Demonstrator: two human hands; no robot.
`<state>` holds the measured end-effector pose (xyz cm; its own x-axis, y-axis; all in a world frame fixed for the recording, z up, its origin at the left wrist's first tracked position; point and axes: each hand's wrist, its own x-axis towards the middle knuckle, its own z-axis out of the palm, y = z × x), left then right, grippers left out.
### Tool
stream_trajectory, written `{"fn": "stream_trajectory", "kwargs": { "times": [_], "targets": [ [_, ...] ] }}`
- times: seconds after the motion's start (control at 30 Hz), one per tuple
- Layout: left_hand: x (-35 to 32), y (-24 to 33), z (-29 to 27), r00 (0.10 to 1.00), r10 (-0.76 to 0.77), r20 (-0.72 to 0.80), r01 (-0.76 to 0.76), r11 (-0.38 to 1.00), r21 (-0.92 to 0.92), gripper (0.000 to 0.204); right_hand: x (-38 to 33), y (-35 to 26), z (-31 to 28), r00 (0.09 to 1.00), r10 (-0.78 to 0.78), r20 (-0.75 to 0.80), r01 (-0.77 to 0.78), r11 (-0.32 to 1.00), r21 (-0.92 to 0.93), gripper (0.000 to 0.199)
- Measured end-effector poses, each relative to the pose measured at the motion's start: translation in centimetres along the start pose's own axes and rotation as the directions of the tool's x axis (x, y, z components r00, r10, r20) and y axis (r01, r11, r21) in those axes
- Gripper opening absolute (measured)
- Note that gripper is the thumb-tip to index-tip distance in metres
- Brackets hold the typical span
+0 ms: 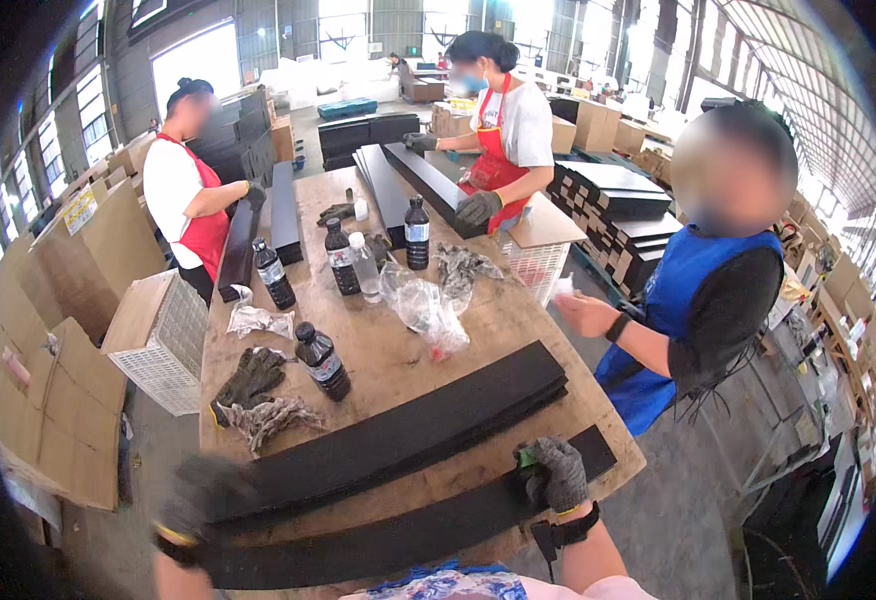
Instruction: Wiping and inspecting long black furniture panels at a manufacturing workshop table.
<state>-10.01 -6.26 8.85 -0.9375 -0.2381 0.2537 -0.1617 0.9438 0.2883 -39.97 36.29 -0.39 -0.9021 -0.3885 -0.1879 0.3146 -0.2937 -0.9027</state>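
In front of me a long black board (388, 535) lies across the near end of the wooden table (498, 345). My right hand (556, 478), in a dark grey knit glove, is closed near the board's right end. A small green thing (527, 457) shows at its fingertips; its kind I cannot make out. My left hand (203, 495), gloved too, is at the board's left end and smeared by motion, so its fingers do not show clearly. Just beyond lies a stack of similar black boards (408, 425).
Dark bottles (323, 362), a clear bottle (365, 268), a plastic bag (426, 310), rags (276, 420) and spare gloves (253, 375) lie farther up the table. Two people in red aprons (503, 140) handle boards at the far end. A person in a blue apron (648, 310) stands at the right.
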Motion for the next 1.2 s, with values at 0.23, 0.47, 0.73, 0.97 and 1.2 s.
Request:
{"fn": "stream_trajectory", "kwargs": {
  "times": [0.23, 0.47, 0.73, 0.97, 1.2],
  "targets": [
    [0.7, 19.2, 8.9, 0.75, -0.419, 0.511, 0.579, 0.043, -0.814, 0.022, -0.2, -1.5, 2.0, 0.997, 0.067, -0.034, -0.069, 0.997, -0.041, 0.024],
    [0.2, 17.0, 10.3, 0.958, -0.022, 0.286, 0.129, 0.924, -0.361, 0.066, -0.9, -1.1, -3.0, 0.997, -0.013, -0.081, 0.037, 0.951, 0.307, 0.028],
    [-1.9, 15.8, 15.0, 0.963, -0.016, 0.271, 0.0, 0.998, 0.06, 0.109, -0.6, -6.8, -4.0, 0.935, -0.199, -0.295, 0.081, 0.927, -0.367, 0.013],
    [-1.1, 16.0, 15.6, 0.944, -0.029, 0.327, 0.001, 0.996, 0.086, 0.118, 1.7, -1.2, 0.6, 0.851, -0.4, 0.34, 0.337, -0.081, -0.938, 0.021],
    [-2.7, 14.2, 18.4, 0.977, -0.001, 0.214, -0.029, 0.99, 0.137, 0.113, 0.1, 2.8, 5.8, 0.771, -0.266, 0.579, 0.546, -0.19, -0.816, 0.015]
  ]
}}
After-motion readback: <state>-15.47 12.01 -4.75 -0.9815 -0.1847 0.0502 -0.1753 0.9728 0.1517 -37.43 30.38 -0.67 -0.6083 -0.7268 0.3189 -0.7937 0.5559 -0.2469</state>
